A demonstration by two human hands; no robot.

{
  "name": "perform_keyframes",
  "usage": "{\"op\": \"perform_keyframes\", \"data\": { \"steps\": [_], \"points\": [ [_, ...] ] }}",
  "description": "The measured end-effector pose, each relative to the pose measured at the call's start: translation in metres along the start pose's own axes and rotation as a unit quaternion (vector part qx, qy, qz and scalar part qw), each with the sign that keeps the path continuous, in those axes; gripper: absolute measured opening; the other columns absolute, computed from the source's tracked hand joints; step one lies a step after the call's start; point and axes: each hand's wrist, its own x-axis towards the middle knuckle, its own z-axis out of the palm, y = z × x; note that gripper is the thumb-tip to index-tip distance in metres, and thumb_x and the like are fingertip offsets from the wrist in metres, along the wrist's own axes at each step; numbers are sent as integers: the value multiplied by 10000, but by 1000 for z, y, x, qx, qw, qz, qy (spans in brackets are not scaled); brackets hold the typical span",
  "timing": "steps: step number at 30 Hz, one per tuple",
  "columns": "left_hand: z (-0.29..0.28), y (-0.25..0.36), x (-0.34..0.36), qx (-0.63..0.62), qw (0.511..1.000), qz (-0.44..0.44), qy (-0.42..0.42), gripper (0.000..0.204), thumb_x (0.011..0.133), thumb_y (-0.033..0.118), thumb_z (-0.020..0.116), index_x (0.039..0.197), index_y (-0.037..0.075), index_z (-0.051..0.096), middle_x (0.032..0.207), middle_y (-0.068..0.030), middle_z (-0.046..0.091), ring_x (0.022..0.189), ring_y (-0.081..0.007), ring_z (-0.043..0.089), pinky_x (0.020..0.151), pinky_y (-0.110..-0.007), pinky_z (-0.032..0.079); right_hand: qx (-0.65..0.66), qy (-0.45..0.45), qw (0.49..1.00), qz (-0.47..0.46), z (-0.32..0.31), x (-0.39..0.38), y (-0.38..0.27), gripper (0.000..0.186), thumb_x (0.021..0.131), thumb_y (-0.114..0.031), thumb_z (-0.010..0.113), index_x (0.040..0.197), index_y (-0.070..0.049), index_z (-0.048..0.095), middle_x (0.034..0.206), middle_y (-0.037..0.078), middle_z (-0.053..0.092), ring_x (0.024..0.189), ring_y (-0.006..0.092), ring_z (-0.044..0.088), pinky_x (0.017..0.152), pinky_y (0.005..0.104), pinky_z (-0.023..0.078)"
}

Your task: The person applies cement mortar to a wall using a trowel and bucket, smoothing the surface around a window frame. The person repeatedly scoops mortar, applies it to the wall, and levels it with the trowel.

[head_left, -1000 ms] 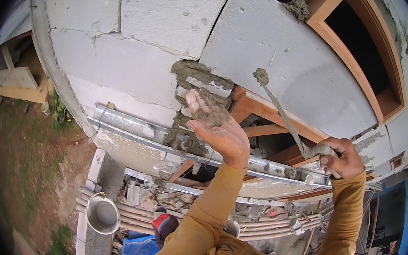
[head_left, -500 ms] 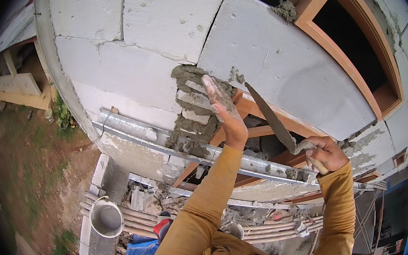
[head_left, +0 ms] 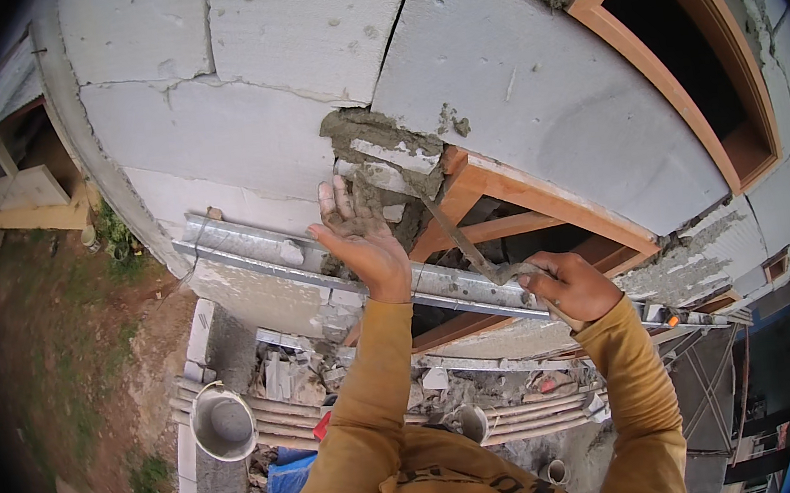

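My right hand [head_left: 572, 286] is closed round the handle of a trowel [head_left: 465, 244]. The trowel's narrow, mortar-smeared blade points up and left, its tip at the patch of wet grey mortar [head_left: 369, 134] and small pale block pieces [head_left: 395, 155] between the wall blocks and the wooden frame [head_left: 470, 181]. My left hand [head_left: 366, 249] is raised just below and left of that patch, palm up and fingers apart, with mortar on the fingers. Whether the fingers touch the wall I cannot tell.
Large white wall blocks [head_left: 286, 36] surround the patch. A metal channel [head_left: 260, 246] runs along the wall below my hands. Lower left, a bucket [head_left: 223, 421] stands by bamboo poles [head_left: 283, 414]. Another wooden frame [head_left: 721, 145] is at the upper right.
My left hand has moved left and down, turning from upright to palm up with spread fingers. My right hand has brought the trowel left, its tip now at the mortar patch.
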Motion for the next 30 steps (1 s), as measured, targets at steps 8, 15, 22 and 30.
{"op": "perform_keyframes", "data": {
  "steps": [8, 15, 22, 30],
  "points": [
    [-8, 16, -4, 11, 999, -52, 7, 706, 950, 561, 293, 1366, -10, 295, 1345, -177, 423, 1217, -292, 437, 1018, -416, 372, 77, 116, 990, 26, 47, -36, -4, 353, 882, -319, 584, 980, 20, 600, 667, 181, 597, 632, 279, 616, 615, 360, 467],
    [-32, 53, 14, 16, 998, -46, 35, 714, 950, 541, 307, 1376, -31, 268, 1362, -229, 372, 1213, -320, 437, 1018, -436, 387, 20, 138, 986, -92, 15, -68, -24, 296, 845, -217, 638, 1010, 27, 607, 613, 150, 598, 494, 233, 582, 503, 318, 451],
    [-6, 89, 12, 15, 995, 97, -1, 742, 938, 567, 307, 1361, -43, 282, 1369, -262, 349, 1216, -358, 439, 1017, -483, 381, 336, -28, 910, -243, -8, -76, -3, 324, 852, -195, 609, 1036, 72, 612, 722, 99, 619, 492, 129, 563, 484, 241, 454],
    [74, 69, -45, 45, 852, 487, -187, 672, 956, 509, 279, 1326, -46, 364, 1390, -266, 354, 1292, -386, 359, 1072, -510, 287, 432, 134, 892, -22, 37, -63, 98, 263, 902, -139, 515, 1093, 36, 563, 681, 80, 573, 527, 125, 538, 480, 260, 463]
  ]
}}
